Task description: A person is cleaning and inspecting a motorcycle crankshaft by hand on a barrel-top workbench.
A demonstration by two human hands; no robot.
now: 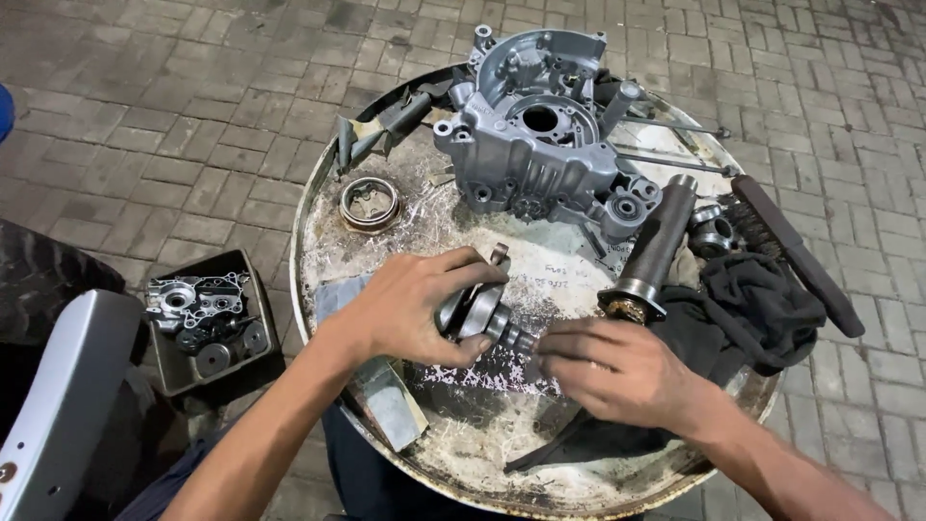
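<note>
The crankshaft (477, 314) lies near the middle of the round metal tabletop (318, 207), the left hand (410, 309) curled around its webs to steady it. The right hand (617, 371) has its fingertips pinched at the shaft's end — apparently for fine handling — with the grey engine case (535, 135) well behind and a black rag (743, 309) just beside.

On the drum top (463, 453), the engine case (540, 145) sits behind my left hand (410, 309) and right hand (617, 371). A ring (369, 204) lies to its left, the rag (743, 309) at right, and a parts tray (207, 318) sits on the ground at left.
</note>
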